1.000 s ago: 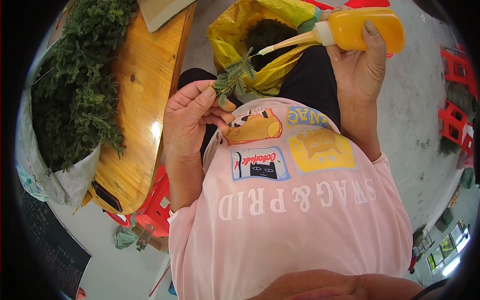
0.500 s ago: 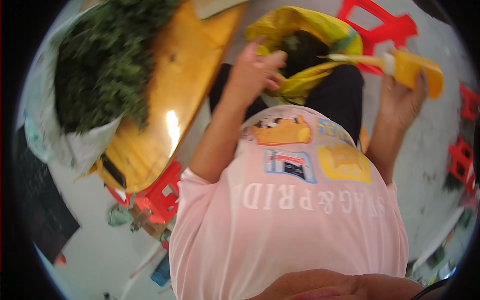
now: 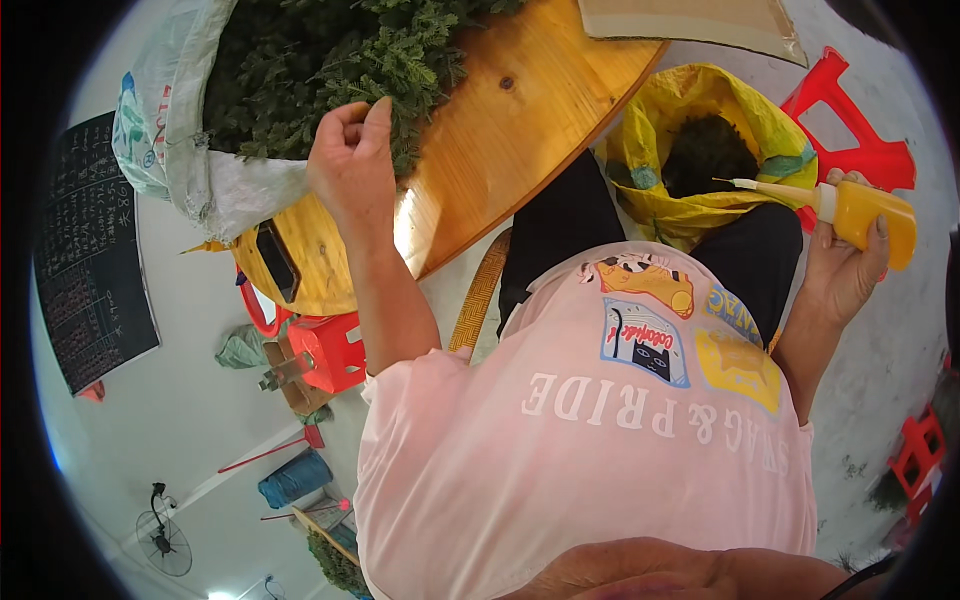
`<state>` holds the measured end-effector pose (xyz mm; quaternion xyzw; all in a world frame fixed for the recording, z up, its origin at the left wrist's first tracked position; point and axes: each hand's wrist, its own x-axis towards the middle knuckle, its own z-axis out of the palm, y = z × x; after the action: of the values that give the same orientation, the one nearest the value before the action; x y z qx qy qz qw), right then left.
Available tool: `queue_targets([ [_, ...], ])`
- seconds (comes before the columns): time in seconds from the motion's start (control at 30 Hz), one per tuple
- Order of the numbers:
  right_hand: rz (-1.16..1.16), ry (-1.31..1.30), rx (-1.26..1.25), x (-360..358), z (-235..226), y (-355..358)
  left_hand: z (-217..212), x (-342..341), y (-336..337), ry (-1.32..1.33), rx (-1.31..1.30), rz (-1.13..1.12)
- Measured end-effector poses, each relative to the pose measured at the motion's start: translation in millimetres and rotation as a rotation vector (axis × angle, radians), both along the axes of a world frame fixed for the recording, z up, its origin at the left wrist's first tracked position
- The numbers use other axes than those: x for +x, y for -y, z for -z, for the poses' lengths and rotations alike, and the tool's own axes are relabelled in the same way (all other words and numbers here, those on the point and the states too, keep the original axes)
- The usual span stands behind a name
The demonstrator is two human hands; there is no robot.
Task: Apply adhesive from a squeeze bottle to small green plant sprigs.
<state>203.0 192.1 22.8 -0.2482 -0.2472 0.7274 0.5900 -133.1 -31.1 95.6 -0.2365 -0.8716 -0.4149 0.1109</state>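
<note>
My left hand [image 3: 352, 158] is at the edge of a heap of green artificial sprigs [image 3: 330, 70]. Its fingers are curled and the thumb is against the leaves, pinching at a sprig there; the fingertips are partly hidden. The sprigs fill a white woven sack [image 3: 235, 185] on the wooden table. On the other side, my right hand [image 3: 845, 255] is closed round a yellow squeeze bottle [image 3: 880, 225]. The bottle lies tilted sideways, its long thin nozzle pointing left over the rim of a yellow bag [image 3: 640, 125]. Dark green stuff [image 3: 710, 155] lies inside that bag, between my knees.
The wooden table [image 3: 520, 130] carries a dark phone-like object [image 3: 278, 262] and a cardboard piece [image 3: 690, 25]. A red stool [image 3: 845, 125] stands beyond the yellow bag, another red stool [image 3: 325, 352] by the table's end. A blackboard [image 3: 95, 260] is at far left.
My left hand has gone from above the yellow bag to the sprigs on the left, its fingers closing. The view has swung left. My right hand still holds the bottle.
</note>
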Motion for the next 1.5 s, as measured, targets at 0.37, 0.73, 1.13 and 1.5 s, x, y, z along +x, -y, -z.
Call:
queue_targets([
  [0.37,-0.039,0.037,0.021,-8.7,-5.1,1.2,-4.4,-17.8,9.0,0.44,0.436,0.172],
  [0.73,-0.083,0.029,0.007,-14.0,-2.6,-2.6,27.3,49.6,55.1,0.107,-0.082,0.187],
  [1.13,-0.078,0.006,0.001,-16.0,-2.4,0.1,4.5,42.5,34.2,0.001,-0.325,0.043],
  [1.5,-0.076,0.017,0.008,-16.1,-0.6,-2.0,11.5,19.1,41.5,0.777,0.427,0.25],
])
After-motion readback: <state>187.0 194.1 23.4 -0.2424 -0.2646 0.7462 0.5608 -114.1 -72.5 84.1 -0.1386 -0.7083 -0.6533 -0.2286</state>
